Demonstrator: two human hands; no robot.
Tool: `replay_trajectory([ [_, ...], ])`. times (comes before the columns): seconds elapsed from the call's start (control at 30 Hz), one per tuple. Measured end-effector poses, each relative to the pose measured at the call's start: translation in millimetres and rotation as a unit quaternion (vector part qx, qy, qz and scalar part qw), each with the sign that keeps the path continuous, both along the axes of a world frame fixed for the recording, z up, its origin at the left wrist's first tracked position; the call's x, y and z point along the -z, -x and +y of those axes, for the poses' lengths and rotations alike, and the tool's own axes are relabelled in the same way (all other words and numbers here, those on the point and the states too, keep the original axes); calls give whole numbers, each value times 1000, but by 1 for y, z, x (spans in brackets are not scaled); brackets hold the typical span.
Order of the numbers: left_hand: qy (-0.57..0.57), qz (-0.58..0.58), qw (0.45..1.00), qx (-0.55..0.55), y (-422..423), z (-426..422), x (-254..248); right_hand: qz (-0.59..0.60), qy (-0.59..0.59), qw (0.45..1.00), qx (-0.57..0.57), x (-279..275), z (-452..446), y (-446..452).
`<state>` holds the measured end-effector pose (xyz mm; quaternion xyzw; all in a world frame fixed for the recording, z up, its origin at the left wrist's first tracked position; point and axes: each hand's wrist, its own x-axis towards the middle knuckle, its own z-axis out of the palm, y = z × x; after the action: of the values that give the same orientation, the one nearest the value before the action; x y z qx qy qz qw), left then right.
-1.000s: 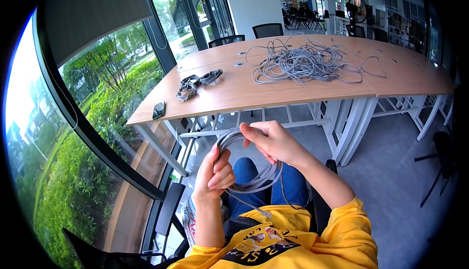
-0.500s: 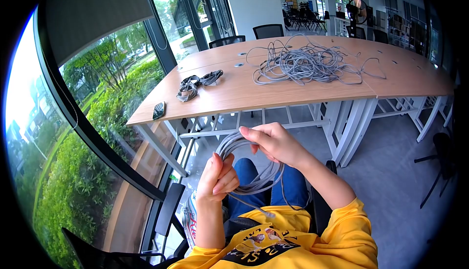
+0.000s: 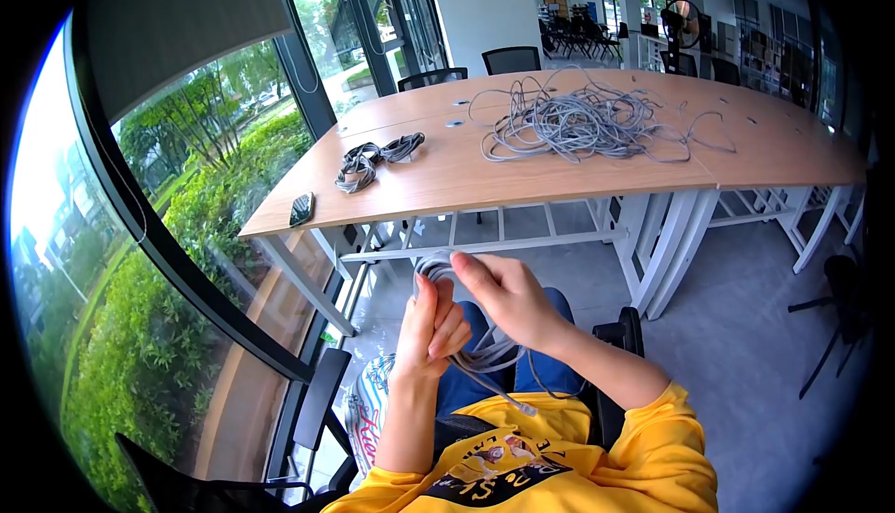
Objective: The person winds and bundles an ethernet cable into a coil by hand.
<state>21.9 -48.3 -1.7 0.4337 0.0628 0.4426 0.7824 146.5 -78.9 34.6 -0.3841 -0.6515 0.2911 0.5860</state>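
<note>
A coil of grey network cable [image 3: 489, 356] hangs in front of me above my lap, with a loose end and its clear plug [image 3: 528, 410] dangling below. My left hand [image 3: 434, 327] is closed around the coil's left side, thumb on top. At the coil's upper part, my right hand [image 3: 511, 297] has its fingers closed on the cable, its thumb close to the left hand. The right fingertips are partly hidden behind the coil. A large tangle of grey cable [image 3: 587, 122] lies on the table, and bundled coils [image 3: 368, 161] rest to its left.
The wooden table [image 3: 447, 187] stands ahead, with a dark phone-like device [image 3: 302, 208] at its front left corner. A chair armrest [image 3: 323, 399] is on my left beside a printed bag [image 3: 369, 401]. Windows line the left side; a black stand [image 3: 839, 313] is at right.
My right hand has moved left and slightly down along the coil, closer to my left hand. The coil's opening looks narrower. The cables on the table have stayed put.
</note>
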Motion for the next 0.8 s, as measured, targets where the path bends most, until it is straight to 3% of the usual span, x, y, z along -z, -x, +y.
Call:
replay_trajectory([
  [0.33,-7,-51,987,155,9,2,2,-18,72,997,-35,-8,3,-26],
  [0.4,4,-63,989,136,9,-4,0,-24,78,995,-48,-12,4,-33],
  [0.47,-92,15,991,92,9,-8,-6,-22,87,992,-85,-14,6,-37],
  [0.6,-67,1,984,168,13,-4,-5,-23,89,994,-63,-19,4,-42],
  [0.8,-89,-5,979,185,11,-3,-3,-33,96,993,-55,-17,2,-47],
])
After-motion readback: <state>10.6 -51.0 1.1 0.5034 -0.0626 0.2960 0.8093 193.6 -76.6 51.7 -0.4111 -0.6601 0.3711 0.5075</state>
